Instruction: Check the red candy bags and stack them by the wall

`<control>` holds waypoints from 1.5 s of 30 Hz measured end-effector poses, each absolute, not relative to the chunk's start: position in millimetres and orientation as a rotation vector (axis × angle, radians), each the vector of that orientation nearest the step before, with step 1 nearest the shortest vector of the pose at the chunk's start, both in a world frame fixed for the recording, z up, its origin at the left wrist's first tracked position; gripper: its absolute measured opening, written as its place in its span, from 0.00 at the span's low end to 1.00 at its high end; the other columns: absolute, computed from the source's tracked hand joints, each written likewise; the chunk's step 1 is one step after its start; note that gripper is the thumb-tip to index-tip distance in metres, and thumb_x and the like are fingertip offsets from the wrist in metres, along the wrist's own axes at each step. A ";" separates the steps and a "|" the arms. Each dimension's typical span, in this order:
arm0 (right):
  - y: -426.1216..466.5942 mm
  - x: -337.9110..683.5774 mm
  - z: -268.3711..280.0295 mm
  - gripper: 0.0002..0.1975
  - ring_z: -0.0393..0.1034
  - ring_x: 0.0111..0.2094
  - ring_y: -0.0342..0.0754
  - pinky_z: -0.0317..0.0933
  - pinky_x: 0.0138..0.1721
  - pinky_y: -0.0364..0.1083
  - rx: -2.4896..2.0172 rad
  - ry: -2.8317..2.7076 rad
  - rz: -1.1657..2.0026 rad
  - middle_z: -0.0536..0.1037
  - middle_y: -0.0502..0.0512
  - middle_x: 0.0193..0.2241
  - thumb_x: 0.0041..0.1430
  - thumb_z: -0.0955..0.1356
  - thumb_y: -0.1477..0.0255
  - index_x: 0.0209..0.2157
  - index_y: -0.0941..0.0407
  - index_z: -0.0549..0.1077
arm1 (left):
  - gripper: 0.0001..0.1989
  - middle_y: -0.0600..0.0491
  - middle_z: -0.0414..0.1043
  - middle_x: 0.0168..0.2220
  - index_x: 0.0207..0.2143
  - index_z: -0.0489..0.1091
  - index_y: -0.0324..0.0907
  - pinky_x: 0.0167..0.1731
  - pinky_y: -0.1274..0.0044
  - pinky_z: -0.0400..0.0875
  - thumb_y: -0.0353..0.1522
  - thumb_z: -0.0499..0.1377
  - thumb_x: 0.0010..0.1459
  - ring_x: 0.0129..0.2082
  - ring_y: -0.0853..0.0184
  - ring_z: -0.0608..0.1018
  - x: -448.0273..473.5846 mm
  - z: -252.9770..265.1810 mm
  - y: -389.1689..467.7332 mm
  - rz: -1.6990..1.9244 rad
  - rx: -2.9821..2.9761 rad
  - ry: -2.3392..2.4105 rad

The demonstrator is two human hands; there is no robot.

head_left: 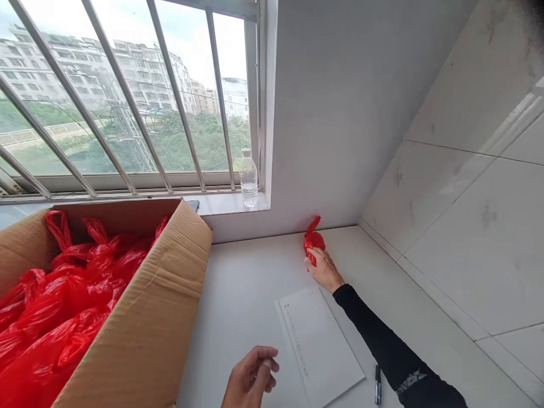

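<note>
A small knotted red plastic bag (315, 240) rests on the white tabletop by the back wall. My right hand (323, 270), in a black sleeve, is closed around its near side. Below it lies a white sheet or pad (323, 345) with a column of small marks along its left part. My left hand (254, 375) hovers at the bottom middle, left of the paper, fingers loosely curled and apart, with nothing visible in it.
A cardboard box (157, 300) full of knotted red plastic bags (63, 300) stands at the left. A water bottle (249, 178) is on the windowsill beside metal bars. A black marker (378, 385) lies right of the paper. Tiled wall (467, 226) bounds the right side.
</note>
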State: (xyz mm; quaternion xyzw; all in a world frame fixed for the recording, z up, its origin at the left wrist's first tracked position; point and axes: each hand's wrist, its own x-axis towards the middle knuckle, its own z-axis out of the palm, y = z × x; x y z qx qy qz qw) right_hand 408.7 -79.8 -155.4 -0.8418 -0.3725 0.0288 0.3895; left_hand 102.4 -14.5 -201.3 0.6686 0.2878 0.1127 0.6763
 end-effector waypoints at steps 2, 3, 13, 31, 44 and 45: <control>-91.5 390.7 -140.3 0.20 0.62 0.62 0.55 0.56 0.65 0.58 -2.049 -0.959 0.091 0.71 0.63 0.59 0.69 0.64 0.66 0.58 0.58 0.71 | 0.28 0.46 0.77 0.36 0.40 0.77 0.47 0.35 0.69 0.76 0.59 0.59 0.54 0.32 0.62 0.78 101.5 -194.4 -0.9 0.256 1.456 0.690; -97.9 378.3 -132.7 0.21 0.61 0.63 0.55 0.56 0.65 0.57 -1.999 -0.973 0.111 0.70 0.62 0.60 0.69 0.63 0.65 0.59 0.58 0.71 | 0.29 0.46 0.77 0.37 0.41 0.77 0.45 0.35 0.68 0.77 0.59 0.59 0.53 0.32 0.61 0.79 103.6 -191.2 3.3 0.256 1.446 0.704; -117.8 266.6 -127.3 0.15 0.73 0.51 0.48 0.66 0.54 0.49 -1.525 -1.236 0.558 0.78 0.56 0.51 0.67 0.65 0.73 0.52 0.53 0.75 | 0.28 0.44 0.64 0.61 0.60 0.59 0.48 0.48 0.69 0.77 0.46 0.59 0.61 0.54 0.60 0.75 135.6 -189.4 -2.8 0.493 1.671 0.811; -142.8 258.4 -149.9 0.23 0.67 0.51 0.51 0.63 0.57 0.53 -1.684 -1.100 0.212 0.72 0.57 0.49 0.66 0.66 0.73 0.61 0.52 0.64 | 0.14 0.51 0.73 0.50 0.46 0.73 0.46 0.46 0.71 0.72 0.37 0.64 0.57 0.49 0.58 0.75 90.1 -175.2 -1.5 0.851 1.922 0.551; -195.8 194.6 -191.2 0.12 0.68 0.46 0.52 0.63 0.50 0.55 -1.625 -1.239 0.437 0.76 0.53 0.45 0.68 0.67 0.71 0.52 0.50 0.70 | 0.09 0.48 0.73 0.52 0.46 0.72 0.48 0.49 0.67 0.74 0.32 0.55 0.66 0.53 0.59 0.76 18.0 -185.6 -68.0 0.602 1.942 0.491; -196.3 192.2 -192.9 0.10 0.69 0.44 0.51 0.63 0.48 0.54 -1.636 -1.229 0.434 0.77 0.53 0.43 0.68 0.67 0.71 0.50 0.50 0.71 | 0.10 0.48 0.72 0.53 0.48 0.71 0.48 0.49 0.67 0.74 0.32 0.53 0.67 0.53 0.59 0.76 18.9 -185.1 -70.9 0.589 1.896 0.501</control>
